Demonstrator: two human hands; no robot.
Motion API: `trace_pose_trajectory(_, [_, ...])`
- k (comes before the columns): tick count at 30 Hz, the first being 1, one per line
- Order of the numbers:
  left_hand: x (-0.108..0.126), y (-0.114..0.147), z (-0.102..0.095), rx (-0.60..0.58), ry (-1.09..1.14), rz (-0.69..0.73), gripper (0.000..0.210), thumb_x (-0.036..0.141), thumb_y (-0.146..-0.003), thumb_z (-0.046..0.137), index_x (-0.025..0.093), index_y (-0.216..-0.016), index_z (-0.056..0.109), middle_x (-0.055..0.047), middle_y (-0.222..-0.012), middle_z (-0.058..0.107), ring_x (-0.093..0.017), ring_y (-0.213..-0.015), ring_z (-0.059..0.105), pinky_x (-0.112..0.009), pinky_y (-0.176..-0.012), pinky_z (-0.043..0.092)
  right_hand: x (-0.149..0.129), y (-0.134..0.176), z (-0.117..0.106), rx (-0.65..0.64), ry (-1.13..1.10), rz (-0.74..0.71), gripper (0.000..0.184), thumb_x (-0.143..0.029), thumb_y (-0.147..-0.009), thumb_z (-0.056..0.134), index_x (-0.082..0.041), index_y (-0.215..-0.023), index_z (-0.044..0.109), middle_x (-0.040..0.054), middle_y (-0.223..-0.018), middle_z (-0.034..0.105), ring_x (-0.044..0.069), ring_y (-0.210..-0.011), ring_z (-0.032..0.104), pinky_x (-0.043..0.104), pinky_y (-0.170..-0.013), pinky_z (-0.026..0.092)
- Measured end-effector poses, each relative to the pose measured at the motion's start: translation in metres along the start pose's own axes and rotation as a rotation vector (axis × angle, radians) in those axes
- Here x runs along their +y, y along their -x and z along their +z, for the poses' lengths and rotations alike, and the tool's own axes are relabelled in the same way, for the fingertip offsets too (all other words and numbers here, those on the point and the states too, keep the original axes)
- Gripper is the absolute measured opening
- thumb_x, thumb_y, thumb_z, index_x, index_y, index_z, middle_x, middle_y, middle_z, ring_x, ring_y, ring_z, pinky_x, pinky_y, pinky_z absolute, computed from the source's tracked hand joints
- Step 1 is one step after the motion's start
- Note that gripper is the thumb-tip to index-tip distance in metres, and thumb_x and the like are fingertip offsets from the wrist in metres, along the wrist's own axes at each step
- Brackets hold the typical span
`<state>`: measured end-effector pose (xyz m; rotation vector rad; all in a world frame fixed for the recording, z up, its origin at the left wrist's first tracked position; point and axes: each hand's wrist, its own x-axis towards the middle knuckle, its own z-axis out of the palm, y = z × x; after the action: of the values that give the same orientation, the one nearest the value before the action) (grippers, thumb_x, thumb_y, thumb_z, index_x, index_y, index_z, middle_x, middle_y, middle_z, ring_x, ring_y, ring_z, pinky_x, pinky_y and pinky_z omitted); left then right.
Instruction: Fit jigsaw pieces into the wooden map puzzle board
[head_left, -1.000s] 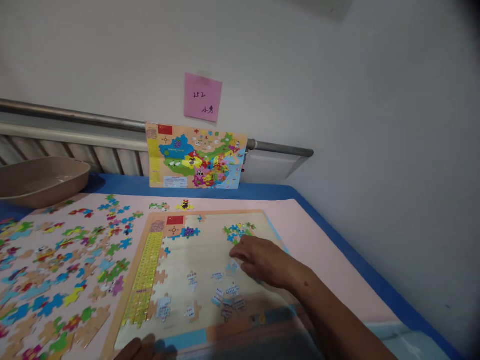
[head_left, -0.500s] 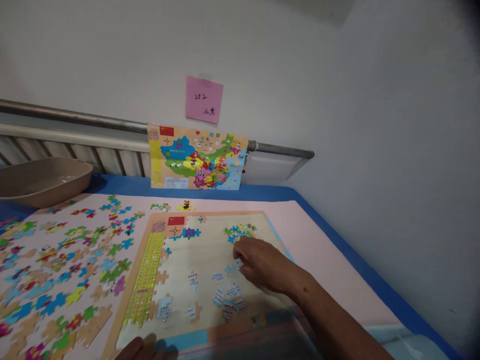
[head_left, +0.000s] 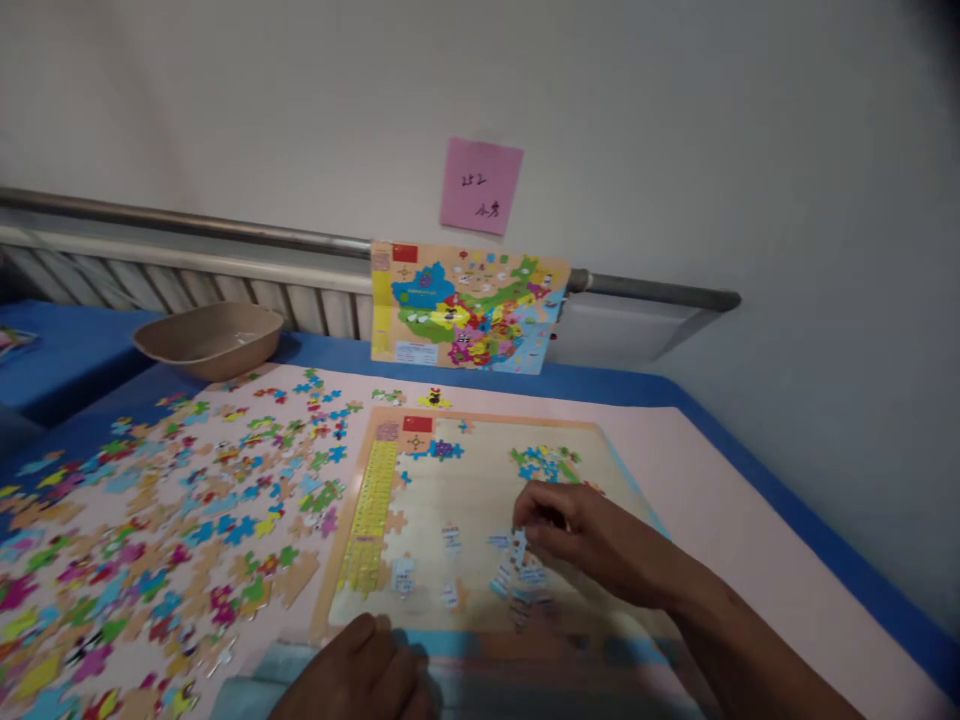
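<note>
My right hand (head_left: 581, 535) is over the right half of the puzzle board (head_left: 600, 425). Its thumb and index finger are pinched on a pale blue puzzle piece (head_left: 519, 545). Just below it lie several pale pieces with printed text, some overlapping. Beyond the hand is a joined blue and green cluster (head_left: 544, 462). My left hand (head_left: 356, 675) rests at the board's near edge with its fingers curled in, and I see nothing in them. A yellow strip (head_left: 367, 510), a red flag piece (head_left: 418, 424) and a purple-and-blue piece (head_left: 445, 450) line the board's upper left.
Loose puzzle pieces (head_left: 225, 525) are spread across the pink sheet on the left. A beige basin (head_left: 214, 340) stands behind them. The printed map (head_left: 469, 310) leans against the pipe by the wall, below a pink note (head_left: 481, 187). The blue table edge (head_left: 750, 470) runs along the right.
The view has turned left, so everything sits further right. My right hand has moved nearer the text pieces with the pale blue piece. More of my left hand shows.
</note>
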<state>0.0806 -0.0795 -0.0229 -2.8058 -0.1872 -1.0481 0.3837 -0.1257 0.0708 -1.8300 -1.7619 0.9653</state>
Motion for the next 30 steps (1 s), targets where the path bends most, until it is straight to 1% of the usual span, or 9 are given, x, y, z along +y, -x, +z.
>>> trace_pose_trajectory(2, [0.001,-0.003,0.0,0.004,0.0,-0.008,0.051,0.014,-0.118,0.027,0.022,-0.074,0.051,0.004,-0.064,0.054,-0.015,-0.055,0.051,-0.032,-0.06,0.04,-0.009,-0.007,0.014,-0.027,-0.121,-0.049,0.014,-0.01,-0.092,0.058,-0.019,-0.093,0.068,-0.0025,-0.081,0.062,0.017,-0.071,0.053,0.026,-0.063,0.036])
trace_pose_trajectory(3, [0.001,-0.002,0.0,0.006,-0.001,-0.009,0.051,0.014,-0.117,0.028,0.022,-0.073,0.051,0.004,-0.065,0.054,-0.015,-0.054,0.051,-0.033,-0.059,0.038,-0.014,-0.011,0.022,-0.039,-0.145,-0.065,0.015,-0.009,-0.092,0.057,-0.019,-0.094,0.068,-0.0033,-0.079,0.061,0.016,-0.069,0.051,0.026,-0.062,0.035])
trace_pose_trajectory(5, [0.002,-0.001,0.0,0.004,0.008,-0.001,0.05,0.014,-0.117,0.029,0.021,-0.073,0.052,0.004,-0.066,0.054,-0.016,-0.054,0.049,-0.033,-0.058,0.035,-0.025,-0.021,0.038,-0.053,-0.151,-0.082,0.018,-0.007,-0.09,0.057,-0.019,-0.093,0.07,-0.0046,-0.076,0.06,0.015,-0.067,0.049,0.026,-0.062,0.034])
trace_pose_trajectory(8, [0.001,0.002,0.001,-0.004,0.01,0.009,0.05,0.012,-0.116,0.027,0.021,-0.076,0.054,0.003,-0.067,0.054,-0.017,-0.055,0.047,-0.035,-0.058,0.035,-0.038,-0.033,0.057,-0.094,-0.127,-0.069,0.019,-0.004,-0.087,0.059,-0.019,-0.09,0.07,-0.0041,-0.076,0.06,0.015,-0.069,0.051,0.026,-0.065,0.035])
trace_pose_trajectory(12, [0.002,0.004,0.003,-0.023,0.015,0.008,0.046,0.012,-0.116,0.033,0.021,-0.075,0.053,0.003,-0.066,0.053,-0.016,-0.056,0.046,-0.035,-0.057,0.033,-0.042,-0.041,0.073,-0.13,-0.097,-0.101,0.017,-0.004,-0.088,0.058,-0.018,-0.087,0.067,-0.0021,-0.082,0.064,0.016,-0.075,0.055,0.027,-0.071,0.037])
trace_pose_trajectory(15, [0.003,0.005,0.006,0.006,0.019,-0.013,0.045,0.01,-0.113,0.037,0.021,-0.072,0.052,0.002,-0.066,0.051,-0.016,-0.057,0.044,-0.035,-0.059,0.034,-0.038,-0.043,0.078,-0.125,0.002,-0.151,0.016,-0.004,-0.088,0.058,-0.019,-0.088,0.065,-0.0005,-0.088,0.066,0.017,-0.08,0.057,0.028,-0.074,0.037])
trace_pose_trajectory(20, [0.004,0.006,0.01,0.038,0.006,-0.029,0.045,0.006,-0.111,0.033,0.022,-0.073,0.052,0.002,-0.066,0.052,-0.017,-0.057,0.043,-0.035,-0.061,0.034,-0.03,-0.046,0.08,-0.118,0.122,-0.184,0.014,-0.005,-0.09,0.058,-0.019,-0.089,0.063,0.0009,-0.09,0.066,0.018,-0.082,0.056,0.029,-0.074,0.035])
trace_pose_trajectory(25, [0.003,0.007,0.01,0.027,0.0,-0.036,0.041,0.008,-0.111,0.036,0.022,-0.076,0.051,0.003,-0.067,0.052,-0.016,-0.059,0.044,-0.034,-0.064,0.034,-0.025,-0.048,0.082,-0.112,0.173,-0.226,0.013,-0.007,-0.092,0.058,-0.019,-0.089,0.062,0.0005,-0.089,0.065,0.018,-0.081,0.055,0.03,-0.073,0.034])
trace_pose_trajectory(30, [0.001,0.006,0.007,-0.014,-0.013,0.011,0.041,0.008,-0.111,0.039,0.022,-0.074,0.051,0.003,-0.067,0.051,-0.016,-0.058,0.042,-0.034,-0.062,0.033,-0.025,-0.048,0.082,-0.108,0.176,-0.233,0.014,-0.008,-0.094,0.058,-0.019,-0.089,0.062,0.0002,-0.088,0.065,0.018,-0.081,0.055,0.03,-0.073,0.034])
